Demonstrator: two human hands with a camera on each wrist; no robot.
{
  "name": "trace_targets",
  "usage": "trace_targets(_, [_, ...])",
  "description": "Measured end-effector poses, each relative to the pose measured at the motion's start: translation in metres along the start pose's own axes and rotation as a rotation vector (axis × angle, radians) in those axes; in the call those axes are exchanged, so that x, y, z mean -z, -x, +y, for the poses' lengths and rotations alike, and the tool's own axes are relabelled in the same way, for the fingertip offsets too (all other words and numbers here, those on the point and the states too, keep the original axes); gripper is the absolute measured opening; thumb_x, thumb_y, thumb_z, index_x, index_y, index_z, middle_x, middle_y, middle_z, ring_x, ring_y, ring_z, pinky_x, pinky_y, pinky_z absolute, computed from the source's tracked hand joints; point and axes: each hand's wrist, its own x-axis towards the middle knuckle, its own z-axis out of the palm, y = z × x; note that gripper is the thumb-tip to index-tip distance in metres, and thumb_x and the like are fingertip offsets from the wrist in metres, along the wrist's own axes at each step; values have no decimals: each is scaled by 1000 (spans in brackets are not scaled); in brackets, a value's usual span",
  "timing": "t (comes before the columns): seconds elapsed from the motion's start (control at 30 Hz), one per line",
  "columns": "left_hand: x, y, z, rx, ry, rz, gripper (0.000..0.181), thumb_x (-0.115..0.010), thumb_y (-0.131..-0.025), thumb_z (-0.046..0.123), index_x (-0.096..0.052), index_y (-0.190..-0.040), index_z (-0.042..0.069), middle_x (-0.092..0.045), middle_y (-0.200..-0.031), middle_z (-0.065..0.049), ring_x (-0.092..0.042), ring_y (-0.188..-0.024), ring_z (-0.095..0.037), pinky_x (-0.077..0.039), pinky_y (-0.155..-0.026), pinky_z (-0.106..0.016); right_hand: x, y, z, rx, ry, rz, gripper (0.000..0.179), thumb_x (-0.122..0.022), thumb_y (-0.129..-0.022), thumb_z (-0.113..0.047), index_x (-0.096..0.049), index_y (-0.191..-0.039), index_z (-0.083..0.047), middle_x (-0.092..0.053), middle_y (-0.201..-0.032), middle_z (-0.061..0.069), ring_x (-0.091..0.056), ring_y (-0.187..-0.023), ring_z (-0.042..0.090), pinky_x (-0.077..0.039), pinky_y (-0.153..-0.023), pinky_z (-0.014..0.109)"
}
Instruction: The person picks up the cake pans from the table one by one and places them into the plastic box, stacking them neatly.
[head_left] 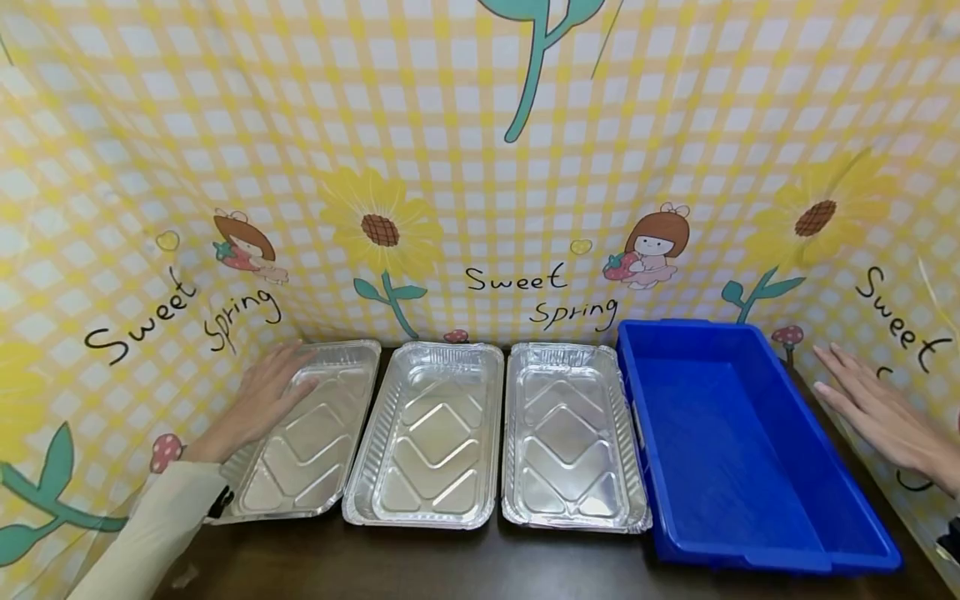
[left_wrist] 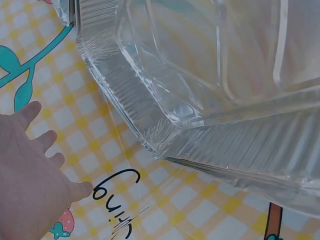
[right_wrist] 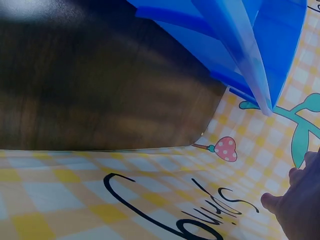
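Observation:
My left hand (head_left: 268, 396) hovers over the left side of the leftmost foil tray (head_left: 315, 442), fingers extended and nothing held. In the left wrist view, that hand (left_wrist: 35, 175) appears at the lower left, apart from the foil tray's corner (left_wrist: 165, 135). My right hand (head_left: 877, 400) is to the right of the blue bin (head_left: 727, 433), its fingers stretched out and holding nothing. The right wrist view catches part of this hand (right_wrist: 300, 200) at the lower right, below the blue bin (right_wrist: 240, 55). No contents show in the trays or the bin.
A middle foil tray (head_left: 435, 442) and another foil tray (head_left: 570, 442) stand in the row between the leftmost one and the bin. All rest on a dark wooden table (head_left: 420, 567). Yellow checked cloth (head_left: 480, 192) walls the back and both sides.

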Motion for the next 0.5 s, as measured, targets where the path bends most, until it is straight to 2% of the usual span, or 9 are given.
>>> trace_targets(0.2, [-1, 2, -3, -11, 3, 16, 58, -48, -111, 36, -43, -157, 1, -22, -168, -31, -11, -155, -55, -3, -116, -81, -3, 2, -3, 10, 9, -6, 71, -39, -116, -30, 4, -169, -7, 13, -169, 34, 14, -152, 59, 13, -112, 81])
trace_targets(0.37, [-3, 10, -9, -57, 42, 69, 51, -52, -111, 29, -47, -154, 2, -35, -161, -33, -22, -150, -59, -12, -118, -77, -8, 7, -6, -6, -2, -36, 74, -41, -115, -32, 5, -169, -7, 17, -170, 31, 16, -152, 57, 12, -110, 82])
trace_targets(0.43, [-2, 15, -10, -46, 63, 73, 51, -53, -110, 27, -47, -153, 0, -37, -160, -33, -23, -149, -59, -14, -118, -76, -10, 9, -7, -5, -9, -40, 75, -42, -115, -32, 5, -169, -8, 18, -170, 29, 18, -153, 56, 12, -110, 83])
trace_targets(0.5, [-1, 20, -11, -10, 83, 58, 53, -51, -111, 29, -45, -155, -2, -34, -161, -34, -22, -150, -59, -14, -119, -75, -12, 10, -9, 7, -11, -34, 76, -43, -115, -32, 5, -169, -9, 18, -171, 27, 18, -153, 54, 12, -109, 83])
